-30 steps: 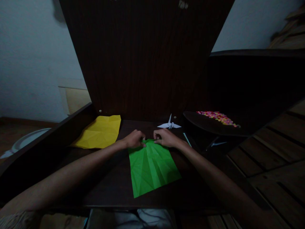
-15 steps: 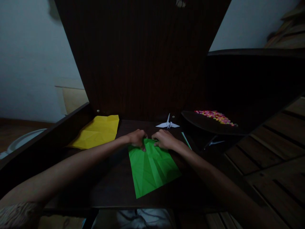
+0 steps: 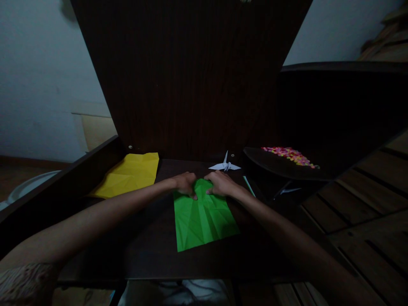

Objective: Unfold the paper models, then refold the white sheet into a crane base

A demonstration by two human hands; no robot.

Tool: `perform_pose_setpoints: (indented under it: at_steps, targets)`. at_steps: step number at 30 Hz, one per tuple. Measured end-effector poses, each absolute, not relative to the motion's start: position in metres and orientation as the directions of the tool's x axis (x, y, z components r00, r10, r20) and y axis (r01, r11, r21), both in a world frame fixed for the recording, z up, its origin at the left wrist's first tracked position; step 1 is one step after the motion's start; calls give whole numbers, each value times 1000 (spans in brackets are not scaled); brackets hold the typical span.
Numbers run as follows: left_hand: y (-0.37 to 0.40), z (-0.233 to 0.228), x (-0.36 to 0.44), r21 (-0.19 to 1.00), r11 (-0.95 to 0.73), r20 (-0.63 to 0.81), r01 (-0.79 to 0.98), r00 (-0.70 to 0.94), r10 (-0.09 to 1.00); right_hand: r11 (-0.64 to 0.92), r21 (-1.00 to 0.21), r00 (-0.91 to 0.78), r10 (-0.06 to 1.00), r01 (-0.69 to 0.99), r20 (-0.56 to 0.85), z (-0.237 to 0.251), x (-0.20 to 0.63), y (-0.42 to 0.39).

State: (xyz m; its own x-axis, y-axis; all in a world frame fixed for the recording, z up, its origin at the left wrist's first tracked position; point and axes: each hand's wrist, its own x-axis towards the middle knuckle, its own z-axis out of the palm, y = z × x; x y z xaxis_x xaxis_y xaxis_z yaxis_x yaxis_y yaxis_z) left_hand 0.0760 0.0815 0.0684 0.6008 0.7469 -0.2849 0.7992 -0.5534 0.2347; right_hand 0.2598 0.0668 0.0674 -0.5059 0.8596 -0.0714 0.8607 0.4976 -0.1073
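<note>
The green paper (image 3: 204, 214) is lying on the dark table (image 3: 149, 250) just in front of the person, already marked by many fan-like creases but mostly flat, so much folding appears to be left. Its far edge is pressed down by the curled fingers of the left hand (image 3: 185, 184) and the right hand (image 3: 221, 184), neither fully closed. Its long axis is directed away from the person, slightly turned, with the creases converging toward the hands.
</note>
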Motion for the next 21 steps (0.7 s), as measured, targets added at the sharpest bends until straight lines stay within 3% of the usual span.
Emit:
perform_pose_setpoints:
  at_steps: [5, 11, 21]
  targets:
    - [86, 66, 73, 220, -550, -308, 806, 592, 744, 471, -125, -482, 872, 873, -78, 67, 253, 67]
    - [81, 65, 70, 128, -592, -192, 796, 605, 773, 399, -132, -414, 903, 907, -114, 66, 253, 74]
    - [64, 58, 58, 83, -676, -129, 732, 680, 721, 440, -79, -443, 896, 894, -26, 61, 252, 60]
